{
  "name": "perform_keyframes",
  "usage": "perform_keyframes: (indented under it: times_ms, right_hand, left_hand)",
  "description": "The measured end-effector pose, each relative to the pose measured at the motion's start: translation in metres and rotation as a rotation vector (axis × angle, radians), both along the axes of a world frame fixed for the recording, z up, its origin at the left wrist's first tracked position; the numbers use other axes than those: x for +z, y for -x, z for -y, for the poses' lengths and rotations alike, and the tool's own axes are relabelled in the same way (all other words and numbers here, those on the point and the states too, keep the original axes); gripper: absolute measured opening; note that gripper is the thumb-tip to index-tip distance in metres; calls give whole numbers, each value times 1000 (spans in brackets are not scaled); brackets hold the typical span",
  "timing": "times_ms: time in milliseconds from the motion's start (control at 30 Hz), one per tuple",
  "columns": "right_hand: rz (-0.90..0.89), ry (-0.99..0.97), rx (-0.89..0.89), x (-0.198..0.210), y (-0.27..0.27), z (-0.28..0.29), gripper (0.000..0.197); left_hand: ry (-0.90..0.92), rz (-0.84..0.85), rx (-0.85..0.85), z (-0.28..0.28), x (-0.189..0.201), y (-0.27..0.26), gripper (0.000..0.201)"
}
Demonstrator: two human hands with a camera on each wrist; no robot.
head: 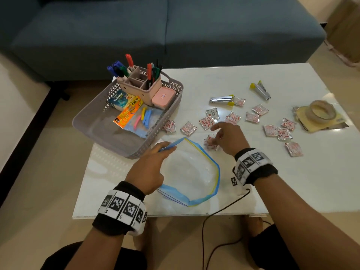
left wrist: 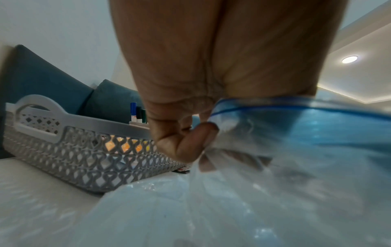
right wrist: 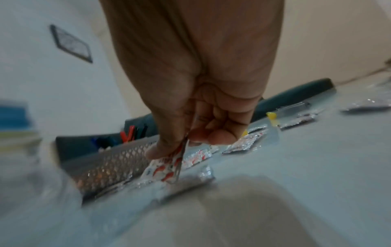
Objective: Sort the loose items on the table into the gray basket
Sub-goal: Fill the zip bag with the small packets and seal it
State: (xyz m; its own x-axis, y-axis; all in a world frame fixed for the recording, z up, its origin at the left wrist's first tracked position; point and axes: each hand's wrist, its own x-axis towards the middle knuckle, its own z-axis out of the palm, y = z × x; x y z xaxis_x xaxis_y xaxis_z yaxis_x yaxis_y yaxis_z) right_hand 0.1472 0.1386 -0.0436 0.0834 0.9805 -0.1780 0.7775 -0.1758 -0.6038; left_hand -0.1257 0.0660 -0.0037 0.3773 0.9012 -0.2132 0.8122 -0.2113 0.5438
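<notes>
A clear zip bag (head: 191, 173) with a blue and yellow rim lies open on the white table (head: 292, 182) in front of me. My left hand (head: 151, 164) pinches its rim (left wrist: 264, 107) on the left side, thumb (left wrist: 190, 143) against the plastic. Just right of the bag mouth, my right hand (head: 224, 137) pinches silver and red sachets (head: 211, 144) low over the table; the sachets (right wrist: 167, 168) hang from its fingers. Several more sachets (head: 253, 116) lie scattered to the right. The gray basket (head: 97, 121) stands at the table's left corner.
The basket holds a pen organizer (head: 138, 82), a pink box (head: 163, 96) and packets of clips (head: 129, 114). Two staplers (head: 222, 99) (head: 261, 89) lie at the back. A tape roll (head: 321, 112) on paper sits far right. A black cable (head: 224, 211) crosses the front edge.
</notes>
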Motion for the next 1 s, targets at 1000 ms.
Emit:
perform_keyframes:
  times_ms: [1000]
  right_hand:
    - [-27, -297, -90, 78, -4, 10, 12]
  left_hand:
    - [99, -88, 7, -17, -2, -20, 89]
